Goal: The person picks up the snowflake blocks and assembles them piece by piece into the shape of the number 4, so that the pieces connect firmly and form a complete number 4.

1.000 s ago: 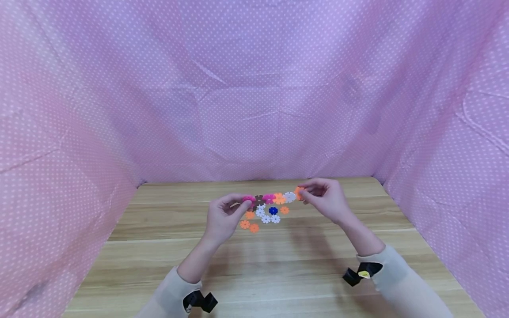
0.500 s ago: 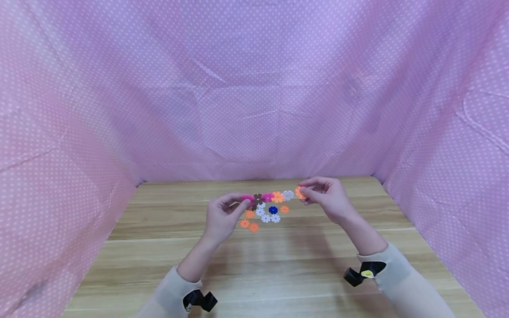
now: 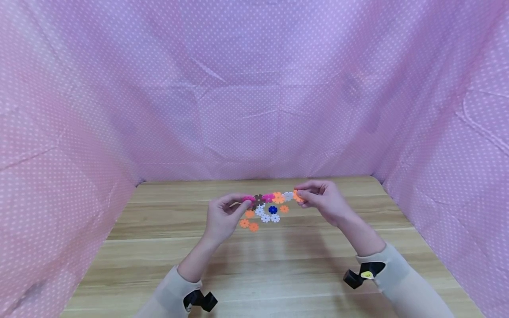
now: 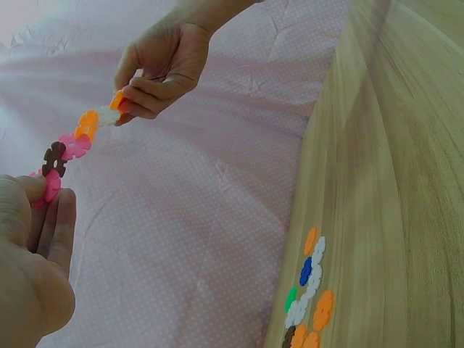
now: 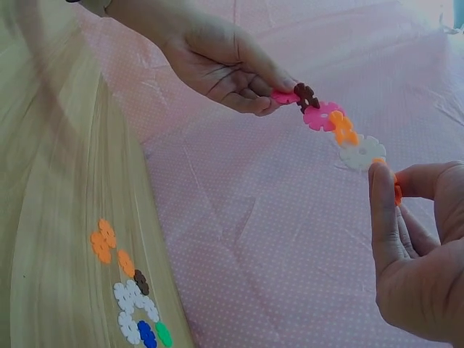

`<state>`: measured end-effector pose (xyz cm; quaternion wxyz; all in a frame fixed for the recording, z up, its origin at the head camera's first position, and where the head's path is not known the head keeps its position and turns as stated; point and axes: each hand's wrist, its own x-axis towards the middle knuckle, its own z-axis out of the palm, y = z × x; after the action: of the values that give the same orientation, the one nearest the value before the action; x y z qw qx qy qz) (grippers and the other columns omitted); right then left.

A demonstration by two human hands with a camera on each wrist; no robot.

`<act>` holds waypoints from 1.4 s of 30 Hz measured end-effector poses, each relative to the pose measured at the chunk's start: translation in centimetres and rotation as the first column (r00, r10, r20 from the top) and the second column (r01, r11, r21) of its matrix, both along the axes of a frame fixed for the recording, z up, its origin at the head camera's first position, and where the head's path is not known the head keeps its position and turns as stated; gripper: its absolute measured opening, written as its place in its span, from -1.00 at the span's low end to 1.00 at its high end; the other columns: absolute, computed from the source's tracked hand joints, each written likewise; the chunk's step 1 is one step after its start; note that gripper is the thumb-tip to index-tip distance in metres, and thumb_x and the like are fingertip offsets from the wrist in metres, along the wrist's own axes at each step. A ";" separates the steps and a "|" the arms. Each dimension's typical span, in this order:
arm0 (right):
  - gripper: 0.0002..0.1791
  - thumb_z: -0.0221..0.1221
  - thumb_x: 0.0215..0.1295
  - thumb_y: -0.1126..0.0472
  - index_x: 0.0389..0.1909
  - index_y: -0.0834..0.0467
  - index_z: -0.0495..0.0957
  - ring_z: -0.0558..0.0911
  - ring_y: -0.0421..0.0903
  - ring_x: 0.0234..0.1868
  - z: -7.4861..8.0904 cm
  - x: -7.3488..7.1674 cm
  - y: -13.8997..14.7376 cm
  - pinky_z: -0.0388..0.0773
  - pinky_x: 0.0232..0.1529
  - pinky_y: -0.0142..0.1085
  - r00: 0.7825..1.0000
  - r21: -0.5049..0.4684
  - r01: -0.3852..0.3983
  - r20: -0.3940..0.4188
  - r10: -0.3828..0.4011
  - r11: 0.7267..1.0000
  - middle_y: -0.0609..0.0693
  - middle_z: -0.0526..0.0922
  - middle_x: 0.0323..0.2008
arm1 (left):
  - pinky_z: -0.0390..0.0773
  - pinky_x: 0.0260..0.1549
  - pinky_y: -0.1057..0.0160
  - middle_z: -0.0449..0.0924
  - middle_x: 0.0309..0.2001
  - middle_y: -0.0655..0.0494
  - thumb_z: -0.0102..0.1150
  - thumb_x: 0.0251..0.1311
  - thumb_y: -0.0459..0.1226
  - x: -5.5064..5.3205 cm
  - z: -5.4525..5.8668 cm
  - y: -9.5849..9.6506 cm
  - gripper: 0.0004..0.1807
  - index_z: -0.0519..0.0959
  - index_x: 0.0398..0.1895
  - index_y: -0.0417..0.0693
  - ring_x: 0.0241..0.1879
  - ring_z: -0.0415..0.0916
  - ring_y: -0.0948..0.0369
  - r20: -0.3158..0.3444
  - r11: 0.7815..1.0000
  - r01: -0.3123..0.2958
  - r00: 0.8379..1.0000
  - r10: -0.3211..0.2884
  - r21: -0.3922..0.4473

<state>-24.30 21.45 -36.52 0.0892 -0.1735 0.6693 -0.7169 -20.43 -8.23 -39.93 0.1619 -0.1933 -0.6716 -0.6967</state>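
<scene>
Pink disc [image 3: 248,198] in pinch of left hand [image 3: 222,218], orange disc [image 3: 296,196] in pinch of right hand [image 3: 328,203]; loose discs [image 3: 265,218] on table [image 3: 151,251]

The pinched pink disc [image 3: 248,198] is being partly covered by the left hand [image 3: 222,218], the pinched orange disc [image 3: 296,196] by the right hand [image 3: 329,203]; both sleeves [image 3: 413,285] are being cropped at the head view's bottom.

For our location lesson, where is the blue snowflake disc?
In the head view, the blue snowflake disc lies on the wooden table, slightly right of centre, with an orange disc to its right and a white disc below it.
</scene>
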 end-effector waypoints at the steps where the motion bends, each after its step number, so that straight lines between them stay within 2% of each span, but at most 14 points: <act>1: -0.66 0.21 0.44 0.49 -0.23 -0.02 0.78 0.79 -0.26 -0.36 0.0 0.0 0.0 0.83 -0.26 -0.42 1.000 -0.001 -0.002 0.003 0.002 1.000 -0.13 0.83 -0.31 | 0.86 -0.08 0.22 0.75 -0.12 -0.47 0.35 0.25 -0.59 0.0 0.0 0.0 -0.85 0.69 -0.14 -0.53 -0.21 0.80 0.33 -0.004 1.000 0.002 1.000 -0.002 0.000; 5: -0.68 0.22 0.43 0.49 -0.22 -0.01 0.78 0.79 -0.26 -0.36 -0.1 0.0 0.0 0.84 -0.24 -0.39 1.000 0.005 -0.006 -0.001 0.006 1.000 -0.14 0.83 -0.30 | 0.86 -0.10 0.25 0.72 -0.12 -0.52 0.34 0.25 -0.60 0.1 0.0 0.1 -0.85 0.68 -0.14 -0.56 -0.23 0.79 0.35 -0.015 1.000 0.011 1.000 -0.010 0.005; 13: -0.68 0.24 0.41 0.50 -0.24 -0.01 0.78 0.78 -0.25 -0.36 -0.3 0.0 -0.2 0.83 -0.26 -0.42 1.000 0.017 0.003 0.001 -0.003 1.000 -0.14 0.83 -0.31 | 0.86 -0.09 0.07 0.76 -0.13 -0.44 0.36 0.27 -0.56 0.1 0.0 0.0 -0.87 0.71 -0.15 -0.49 -0.23 0.82 0.29 -0.020 1.000 -0.006 1.000 0.006 -0.019; 20: -0.70 0.23 0.41 0.50 -0.23 0.03 0.78 0.80 -0.25 -0.35 -0.6 0.1 -0.1 0.83 -0.25 -0.44 1.000 0.000 0.008 0.021 -0.008 1.000 -0.12 0.83 -0.30 | 0.86 -0.07 0.21 0.74 -0.16 -0.45 0.35 0.25 -0.60 0.0 -0.2 0.1 -0.88 0.71 -0.16 -0.52 -0.22 0.80 0.35 -0.066 1.000 0.001 0.998 -0.003 -0.020; 27: -0.65 0.22 0.41 0.52 -0.25 -0.01 0.78 0.80 -0.25 -0.34 -0.8 0.0 -0.3 0.84 -0.22 -0.42 1.000 0.005 0.015 0.019 -0.015 1.000 -0.13 0.82 -0.27 | 0.84 -0.03 0.26 0.74 -0.17 -0.39 0.37 0.23 -0.59 0.0 -0.3 0.1 -0.88 0.74 -0.18 -0.47 -0.20 0.76 0.41 -0.060 0.998 -0.018 0.998 0.015 -0.053; 33: -0.60 0.20 0.41 0.54 -0.27 -0.05 0.81 0.81 -0.25 -0.34 -0.5 0.0 -0.5 0.84 -0.22 -0.43 1.000 -0.035 0.024 0.008 -0.023 0.999 -0.15 0.83 -0.25 | 0.85 -0.02 0.23 0.75 -0.16 -0.34 0.39 0.22 -0.58 0.0 -0.3 0.1 -0.87 0.75 -0.17 -0.43 -0.20 0.74 0.44 -0.079 0.995 -0.036 0.996 0.029 -0.089; 42: -0.59 0.20 0.41 0.54 -0.26 -0.05 0.81 0.82 -0.24 -0.34 -0.1 0.1 -0.4 0.84 -0.21 -0.42 1.000 -0.043 0.017 -0.003 -0.018 0.999 -0.14 0.83 -0.25 | 0.85 -0.05 0.27 0.74 -0.16 -0.36 0.38 0.25 -0.56 -0.1 -0.4 0.2 -0.86 0.74 -0.14 -0.44 -0.22 0.77 0.37 -0.060 0.998 -0.023 0.998 0.019 -0.065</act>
<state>-24.19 21.05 -36.63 0.0779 -0.1709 0.6552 -0.7317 -20.48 -8.06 -40.30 0.1829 -0.2120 -0.6909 -0.6665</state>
